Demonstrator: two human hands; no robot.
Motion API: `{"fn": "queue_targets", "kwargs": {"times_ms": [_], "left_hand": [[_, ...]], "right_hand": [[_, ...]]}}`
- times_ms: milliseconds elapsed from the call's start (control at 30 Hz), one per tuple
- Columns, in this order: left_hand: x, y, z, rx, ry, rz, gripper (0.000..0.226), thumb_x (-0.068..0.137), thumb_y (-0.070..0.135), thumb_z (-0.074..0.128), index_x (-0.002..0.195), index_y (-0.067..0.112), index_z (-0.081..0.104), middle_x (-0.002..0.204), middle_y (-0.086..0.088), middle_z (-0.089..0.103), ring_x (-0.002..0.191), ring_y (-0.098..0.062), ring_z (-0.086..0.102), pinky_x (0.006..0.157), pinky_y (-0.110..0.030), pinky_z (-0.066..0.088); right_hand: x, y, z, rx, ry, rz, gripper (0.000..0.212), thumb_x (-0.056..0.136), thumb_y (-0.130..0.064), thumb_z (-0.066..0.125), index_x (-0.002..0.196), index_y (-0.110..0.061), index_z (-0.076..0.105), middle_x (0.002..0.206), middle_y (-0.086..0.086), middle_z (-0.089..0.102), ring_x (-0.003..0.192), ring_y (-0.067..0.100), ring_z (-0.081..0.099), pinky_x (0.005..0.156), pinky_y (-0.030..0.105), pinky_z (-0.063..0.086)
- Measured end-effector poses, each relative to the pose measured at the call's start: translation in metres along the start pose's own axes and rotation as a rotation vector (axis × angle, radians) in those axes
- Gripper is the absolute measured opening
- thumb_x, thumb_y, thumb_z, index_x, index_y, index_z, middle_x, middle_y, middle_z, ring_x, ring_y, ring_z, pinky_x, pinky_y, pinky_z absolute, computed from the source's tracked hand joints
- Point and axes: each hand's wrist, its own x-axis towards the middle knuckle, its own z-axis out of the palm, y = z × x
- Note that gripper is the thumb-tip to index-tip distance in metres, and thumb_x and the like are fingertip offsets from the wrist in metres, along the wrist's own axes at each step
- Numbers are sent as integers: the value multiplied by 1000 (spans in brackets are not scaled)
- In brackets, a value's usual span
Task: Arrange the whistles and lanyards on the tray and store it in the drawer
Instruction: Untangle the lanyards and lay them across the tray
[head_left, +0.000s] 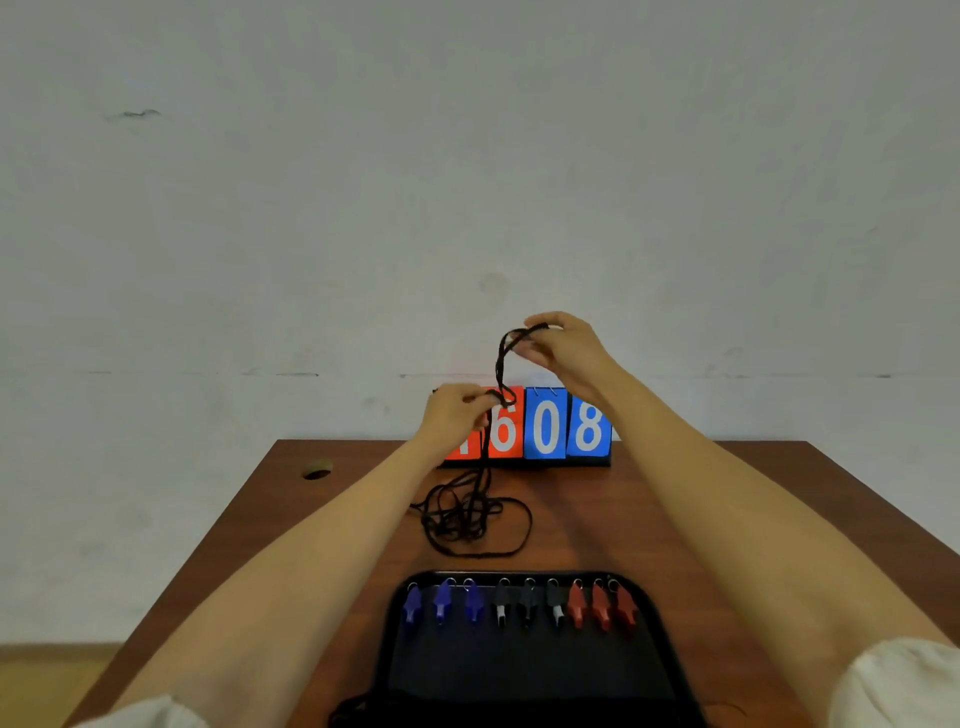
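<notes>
HEAD VIEW: A single wide-angle camera worn on the person's head looks forward and down along both bare forearms, across a brown desk (582, 519) set against a pale wall (467, 156). The wall fills the upper half of the frame. Closest to the lens, at the bottom edge, are white sleeves (898, 686) and a black tray (519, 670), both cropped. At mid-frame and arm's reach, the left hand (452, 415) and right hand (566, 348) pinch a lanyard (500, 364) before a scoreboard (545, 426) at the desk's far edge. Floor (52, 686) shows at lower left.
</notes>
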Motion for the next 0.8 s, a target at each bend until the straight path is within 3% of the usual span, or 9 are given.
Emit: {"fn": "queue_targets", "kwargs": {"times_ms": [67, 133, 200, 300, 400, 500, 633, 733, 800], "left_hand": [[8, 3, -6, -123, 39, -19, 13, 93, 15, 56, 93, 9, 67, 67, -2, 61, 58, -11, 56, 69, -24, 53], [16, 7, -11, -230, 91, -27, 10, 92, 13, 57, 93, 9, 66, 67, -3, 61, 54, -9, 57, 73, -27, 54], [24, 9, -14, -356, 136, -45, 12, 93, 10, 56, 97, 5, 66, 69, -4, 62, 52, -5, 60, 71, -26, 55], [32, 13, -14, -465, 131, -66, 14, 93, 7, 54, 100, 1, 65, 73, -5, 63, 60, -9, 62, 67, -21, 57], [36, 11, -12, -443, 123, -73, 12, 92, 7, 54, 97, 2, 65, 72, -5, 63, 54, -7, 63, 65, -20, 57], [40, -2, -16, -341, 192, -84, 14, 91, 8, 56, 95, 0, 67, 68, -3, 63, 49, -6, 62, 65, -23, 57], [45, -36, -31, -99, 291, -113, 15, 89, 14, 60, 85, 3, 70, 62, -1, 61, 47, -5, 59, 71, -29, 56], [45, -59, -32, 44, 282, -151, 17, 87, 17, 62, 82, 5, 71, 65, -6, 62, 65, -20, 59, 77, -33, 53], [42, -65, -23, 66, 228, -189, 18, 89, 21, 61, 83, 7, 70, 66, -4, 60, 72, -19, 55, 75, -29, 46]], "right_hand": [[6, 25, -9, -185, -4, 137, 27, 91, 2, 53, 117, -3, 50, 121, 25, 59, 102, 29, 66, 74, 27, 58], [5, 51, -14, -362, -110, 288, 43, 89, 0, 55, 130, -5, 44, 130, 23, 53, 102, 27, 63, 73, 28, 56], [2, 76, -12, -511, -267, 354, 53, 87, -6, 61, 135, -10, 42, 129, 15, 53, 104, 22, 61, 81, 30, 55], [-2, 102, 5, -604, -415, 312, 52, 85, -27, 68, 131, -16, 45, 120, 5, 59, 108, 20, 60, 89, 32, 53], [3, 118, 23, -648, -337, 206, 30, 89, -34, 61, 112, -19, 50, 105, 1, 59, 95, 16, 62, 76, 25, 52], [15, 127, 24, -588, -211, 172, 15, 93, -23, 53, 87, -10, 56, 92, 8, 61, 73, 10, 58, 64, 21, 50], [23, 123, 2, -426, -143, 218, 24, 99, -21, 43, 86, -7, 58, 85, 7, 68, 66, 14, 62, 62, 25, 50], [28, 118, -16, -573, -114, 164, 29, 99, -23, 45, 95, -1, 64, 78, 5, 66, 69, 15, 59, 65, 26, 48], [32, 116, -21, -549, -125, 169, 27, 97, -23, 49, 94, -2, 67, 77, 5, 62, 69, 14, 56, 65, 24, 48]]}}
